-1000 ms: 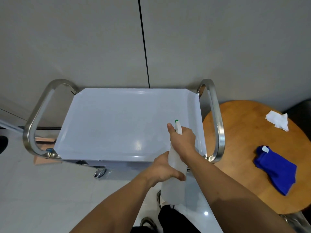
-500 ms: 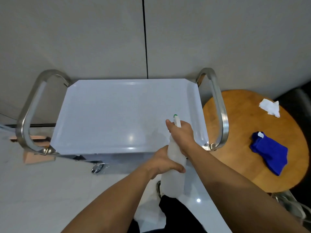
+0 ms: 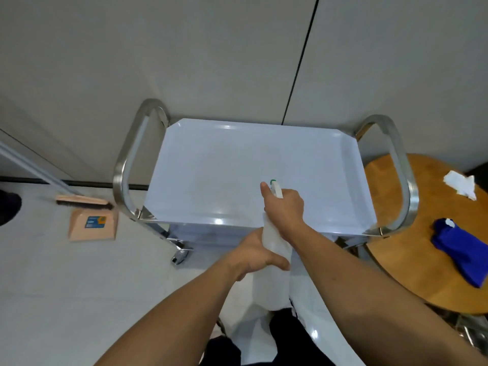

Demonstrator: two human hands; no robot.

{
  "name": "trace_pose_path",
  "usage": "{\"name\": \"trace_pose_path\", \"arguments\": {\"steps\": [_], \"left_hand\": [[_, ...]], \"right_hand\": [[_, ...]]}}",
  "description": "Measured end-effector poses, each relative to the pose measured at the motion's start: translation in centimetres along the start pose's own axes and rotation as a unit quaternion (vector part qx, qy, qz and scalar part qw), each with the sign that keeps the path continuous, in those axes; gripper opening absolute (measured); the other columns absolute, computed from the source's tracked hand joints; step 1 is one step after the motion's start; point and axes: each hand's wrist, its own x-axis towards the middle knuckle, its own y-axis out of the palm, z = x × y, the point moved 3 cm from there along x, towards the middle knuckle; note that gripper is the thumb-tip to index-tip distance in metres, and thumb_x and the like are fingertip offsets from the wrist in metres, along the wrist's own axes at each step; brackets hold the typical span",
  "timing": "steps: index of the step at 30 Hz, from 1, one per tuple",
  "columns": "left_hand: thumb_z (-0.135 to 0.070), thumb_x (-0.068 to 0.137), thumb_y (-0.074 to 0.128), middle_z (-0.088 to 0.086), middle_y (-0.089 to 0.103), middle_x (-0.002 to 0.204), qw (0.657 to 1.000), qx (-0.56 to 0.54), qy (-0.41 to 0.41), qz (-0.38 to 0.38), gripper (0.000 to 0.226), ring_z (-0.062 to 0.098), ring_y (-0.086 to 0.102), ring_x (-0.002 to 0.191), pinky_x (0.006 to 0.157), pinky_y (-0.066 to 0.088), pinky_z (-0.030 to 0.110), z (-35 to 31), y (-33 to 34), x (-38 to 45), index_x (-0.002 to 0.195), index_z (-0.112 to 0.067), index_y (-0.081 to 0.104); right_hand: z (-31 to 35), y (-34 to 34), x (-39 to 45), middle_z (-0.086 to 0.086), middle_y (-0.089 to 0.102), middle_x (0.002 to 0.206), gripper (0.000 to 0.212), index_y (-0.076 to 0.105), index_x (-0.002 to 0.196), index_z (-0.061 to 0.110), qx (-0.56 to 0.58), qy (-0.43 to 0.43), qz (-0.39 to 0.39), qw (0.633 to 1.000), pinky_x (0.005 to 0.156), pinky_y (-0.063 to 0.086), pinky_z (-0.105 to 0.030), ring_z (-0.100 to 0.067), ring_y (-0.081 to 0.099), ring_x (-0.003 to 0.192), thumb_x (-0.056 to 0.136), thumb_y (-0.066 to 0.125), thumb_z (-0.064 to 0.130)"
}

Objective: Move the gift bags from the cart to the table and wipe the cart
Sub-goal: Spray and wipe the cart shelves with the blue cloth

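Head cam: steel cart [image 3: 211,165] against wall, top bare, no gift bags in view. Round wood table [image 3: 412,260] just right of cart w/ blue cloth [image 3: 460,250] & white tissue [image 3: 459,184]. Spray bottle [image 3: 274,241] at cart's front edge: right hand [image 3: 286,211] curled round neck/trigger, left hand [image 3: 254,253] gripping body. Cloth prob soft, light; grab by bunched middle.

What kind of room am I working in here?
Probably a service or office-type interior, not a home kitchen: a stainless steel cart stands against plain panelled walls, a broom and dustpan lie on the tiled floor, and a round wooden table stands beside the cart.
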Motion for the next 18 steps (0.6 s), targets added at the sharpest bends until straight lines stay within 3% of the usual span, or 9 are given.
{"name": "trace_pose_path", "arguments": {"steps": [5,9,13,18], "left_hand": [[-0.040,0.040,0.097,-0.009,0.071,0.112,0.999,-0.026,0.007,-0.040,0.088,0.019,0.066,0.107,0.087,0.060,0.044,1.6,-4.2,-2.0,0.120,-0.041,0.059],[-0.037,0.040,0.097,-0.009,0.073,0.108,0.996,-0.061,-0.002,-0.069,0.084,0.018,0.068,0.105,0.088,0.060,0.043,3.2,-7.1,-3.6,0.116,-0.038,0.062],[-0.039,0.039,0.097,-0.009,0.073,0.107,0.993,-0.058,0.003,-0.098,0.083,0.020,0.068,0.104,0.085,0.061,0.045,4.4,-10.4,-4.8,0.114,-0.041,0.061],[-0.035,0.041,0.098,-0.008,0.073,0.107,0.989,-0.085,0.001,-0.119,0.084,0.019,0.069,0.103,0.087,0.060,0.046,6.3,-12.9,-6.7,0.116,-0.036,0.061]], "right_hand": [[2.8,4.4,-1.9,-0.016,0.073,0.088,0.053,0.068,0.089,0.000,0.018,-0.035,0.057,0.998,0.081,0.058,-0.045,-0.031,0.070,0.085,0.089,0.065,0.053],[4.9,7.8,-3.2,-0.018,0.072,0.079,0.050,0.065,0.073,0.005,-0.027,-0.067,0.056,0.996,0.077,0.056,-0.044,-0.033,0.070,0.079,0.093,0.060,0.050],[6.4,11.0,-4.4,-0.019,0.072,0.092,0.050,0.066,0.090,-0.003,0.005,-0.071,0.092,0.993,0.082,0.056,-0.044,-0.031,0.069,0.084,0.092,0.063,0.047],[7.5,14.8,-5.8,-0.014,0.067,0.073,0.046,0.060,0.071,0.008,-0.022,-0.084,0.089,0.992,0.076,0.056,-0.043,-0.029,0.066,0.072,0.094,0.061,0.048]]}}
